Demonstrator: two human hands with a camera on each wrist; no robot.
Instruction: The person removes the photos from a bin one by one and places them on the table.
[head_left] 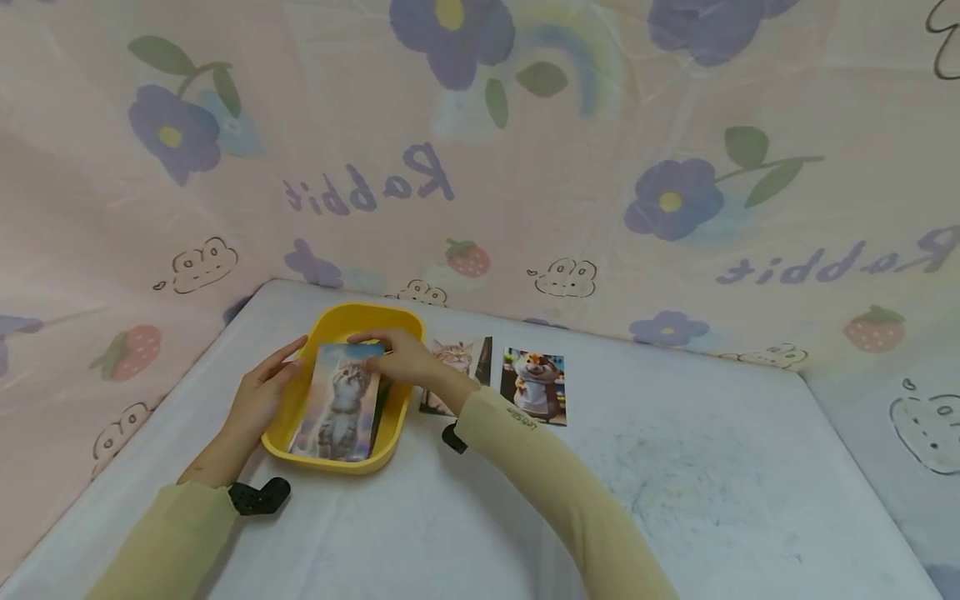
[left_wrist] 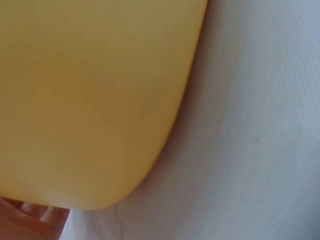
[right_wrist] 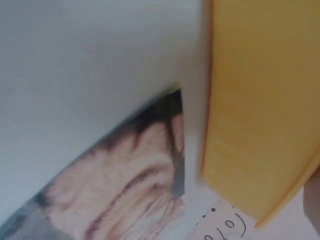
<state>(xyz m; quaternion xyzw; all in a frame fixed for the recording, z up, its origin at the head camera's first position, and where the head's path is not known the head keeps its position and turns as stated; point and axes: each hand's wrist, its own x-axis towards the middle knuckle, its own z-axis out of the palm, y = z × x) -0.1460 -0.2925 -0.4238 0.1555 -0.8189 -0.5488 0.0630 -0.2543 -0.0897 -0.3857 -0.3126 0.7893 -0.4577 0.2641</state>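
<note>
A yellow plastic bin (head_left: 397, 433) with rounded corners sits on the left of the table. My left hand (head_left: 257, 400) holds its left rim, the thumb on the inner side; the left wrist view has the bin's outer wall (left_wrist: 90, 110) with fingers (left_wrist: 30, 222) below it. Inside the bin lies a picture card of a grey kitten (head_left: 341, 408), on top of another dark-edged card. My right hand (head_left: 405, 358) reaches over the right rim and pinches the kitten card at its upper right corner.
Two more picture cards lie right of the bin: an orange cat card (head_left: 453, 354), partly behind my right wrist, and a hamster-in-apron card (head_left: 536, 392). The white-covered table (head_left: 675, 475) meets a patterned cloth backdrop (head_left: 525, 192) at the back and sides.
</note>
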